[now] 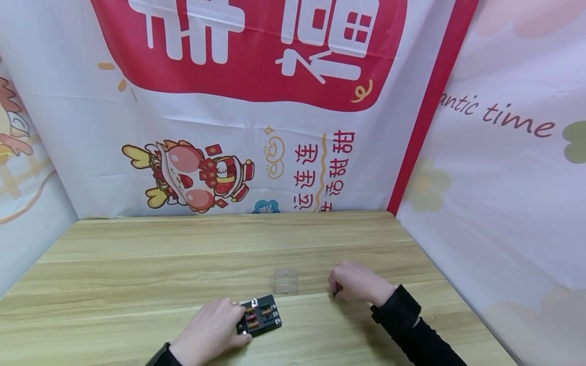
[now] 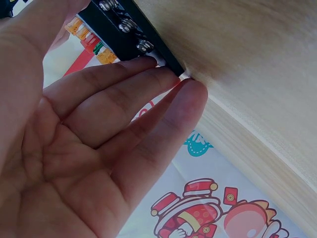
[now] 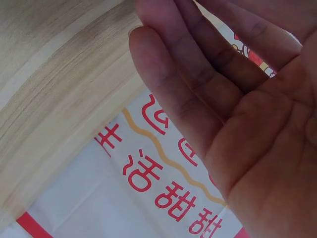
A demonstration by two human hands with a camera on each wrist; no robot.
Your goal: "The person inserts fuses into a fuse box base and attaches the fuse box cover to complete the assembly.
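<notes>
A black fuse box (image 1: 260, 315) with orange, red and green blade fuses lies on the wooden table. My left hand (image 1: 211, 328) grips its left end, thumb at the near side and fingers at the far side. In the left wrist view, screw terminals line the box's side (image 2: 130, 29), with fingertips against its edge. Off to the right, my right hand (image 1: 359, 284) is low over the table, fingers bent, with a small dark object (image 1: 338, 290) at the fingertips; I cannot tell its kind. The right wrist view shows the palm and fingers (image 3: 198, 79), but not that object.
Beyond the fuse box lies a clear plastic cover (image 1: 286, 281), between the two hands. The wooden table (image 1: 183, 254) ends at a printed cloth backdrop (image 1: 297, 117) at the far side. Another printed cloth (image 1: 503, 203) hangs along the right edge.
</notes>
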